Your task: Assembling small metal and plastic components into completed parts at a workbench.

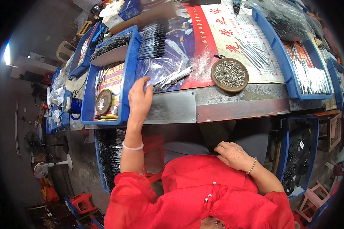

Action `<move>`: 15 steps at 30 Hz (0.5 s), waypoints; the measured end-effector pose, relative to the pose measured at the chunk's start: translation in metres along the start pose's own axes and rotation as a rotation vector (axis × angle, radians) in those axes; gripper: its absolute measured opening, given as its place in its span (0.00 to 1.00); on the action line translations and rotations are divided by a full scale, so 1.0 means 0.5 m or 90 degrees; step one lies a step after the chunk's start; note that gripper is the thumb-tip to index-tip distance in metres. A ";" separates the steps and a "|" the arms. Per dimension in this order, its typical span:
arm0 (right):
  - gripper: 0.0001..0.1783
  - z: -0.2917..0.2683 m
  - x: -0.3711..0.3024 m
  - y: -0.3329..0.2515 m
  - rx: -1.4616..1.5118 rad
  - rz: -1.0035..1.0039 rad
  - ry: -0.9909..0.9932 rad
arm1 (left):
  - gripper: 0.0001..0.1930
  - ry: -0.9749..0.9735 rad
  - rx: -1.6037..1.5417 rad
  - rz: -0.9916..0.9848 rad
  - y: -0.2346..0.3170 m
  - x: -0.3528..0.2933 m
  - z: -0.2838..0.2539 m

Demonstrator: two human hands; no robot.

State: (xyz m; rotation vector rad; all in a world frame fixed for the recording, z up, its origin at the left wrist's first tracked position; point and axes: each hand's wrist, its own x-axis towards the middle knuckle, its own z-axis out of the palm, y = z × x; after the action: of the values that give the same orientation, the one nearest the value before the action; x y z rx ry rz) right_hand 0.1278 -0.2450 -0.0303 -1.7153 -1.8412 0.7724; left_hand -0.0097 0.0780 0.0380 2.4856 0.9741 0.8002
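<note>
A white fan (41,170) and what seems a dark fan (32,141) stand at left, a red stool (82,201) below.

Left hand (140,100) stretches forward, loosely spread; right hand (234,155) rests low, palm down.

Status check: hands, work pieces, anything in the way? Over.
Left hand beside loosely piled thin rods, grip unclear. Right hand low, against the red clothing. Blue tray close on the left hand's left.
</note>
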 end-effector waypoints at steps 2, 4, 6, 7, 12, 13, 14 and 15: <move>0.10 0.005 -0.012 -0.001 0.022 0.022 0.030 | 0.13 0.019 0.110 0.038 -0.024 0.029 0.007; 0.11 0.013 -0.025 0.006 0.036 0.044 0.035 | 0.12 0.041 0.291 0.073 -0.032 0.053 0.020; 0.11 0.023 -0.037 0.010 0.047 0.066 0.040 | 0.11 -0.017 0.364 0.016 -0.032 0.075 0.027; 0.11 0.028 -0.043 0.010 0.045 0.077 0.040 | 0.09 -0.073 0.438 -0.040 -0.033 0.083 0.030; 0.11 0.037 -0.041 0.011 0.037 0.074 0.034 | 0.05 -0.091 0.501 0.031 -0.043 0.089 0.040; 0.10 0.038 -0.037 0.011 0.036 0.068 0.034 | 0.06 -0.103 0.499 0.028 -0.044 0.090 0.036; 0.10 0.039 -0.032 0.010 0.035 0.062 0.033 | 0.08 -0.115 0.497 0.026 -0.046 0.089 0.030; 0.10 0.041 -0.028 0.010 0.037 0.064 0.035 | 0.08 -0.116 0.497 0.028 -0.046 0.088 0.028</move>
State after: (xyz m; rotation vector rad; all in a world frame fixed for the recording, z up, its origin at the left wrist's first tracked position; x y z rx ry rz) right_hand 0.1182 -0.2602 -0.0483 -1.7850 -1.6910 0.8030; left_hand 0.0138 0.1234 0.0321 3.1531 1.3530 0.1911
